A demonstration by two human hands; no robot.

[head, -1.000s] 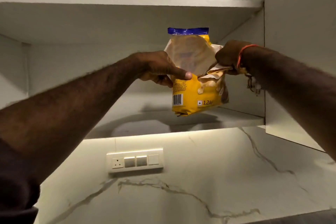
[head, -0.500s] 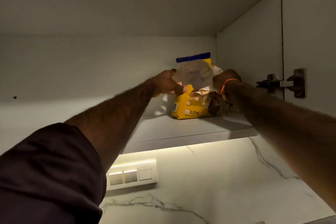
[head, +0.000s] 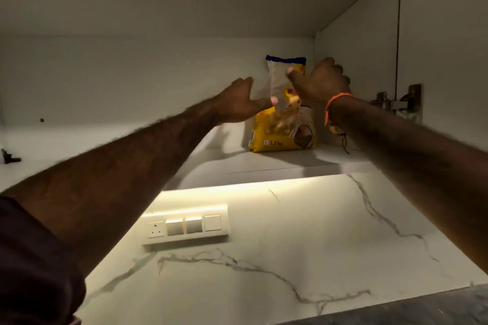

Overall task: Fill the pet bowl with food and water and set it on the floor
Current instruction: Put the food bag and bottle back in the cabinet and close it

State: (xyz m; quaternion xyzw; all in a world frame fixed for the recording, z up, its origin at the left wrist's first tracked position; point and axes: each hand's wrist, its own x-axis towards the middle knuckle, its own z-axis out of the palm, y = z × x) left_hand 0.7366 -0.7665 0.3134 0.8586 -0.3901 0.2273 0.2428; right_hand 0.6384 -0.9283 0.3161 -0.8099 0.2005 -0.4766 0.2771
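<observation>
Pet food bag (head: 284, 124) stands upright on the cabinet shelf (head: 264, 163), near the right rear corner, close to the side wall. Yellow body, top folded over with a blue edge strip. No bowl in view.

Left hand (head: 243, 103): palm open, fingers spread, thumb tip just at the bag's left face. Can't tell if it touches. Not gripping.

Right hand (head: 320, 82): fingers loosely curled at the bag's upper right, thumb over the folded flap. Looks like light contact at most; whether it pinches the flap, can't tell.

My read: step in hand is parking or steadying the bag on the shelf, so the bag part looks nearly done. Bowl state unknown from here.

To do it well:
- make sure the base sits flat and fully on the shelf, not on the front lip
- keep the fold turned down so kibble can't spill if it tips
- release one hand at a time, check it doesn't lean
- mind the door hinge (head: 396, 103) on the right when pulling the arm out; bracelet (head: 336, 103) cords dangle and could snag
</observation>
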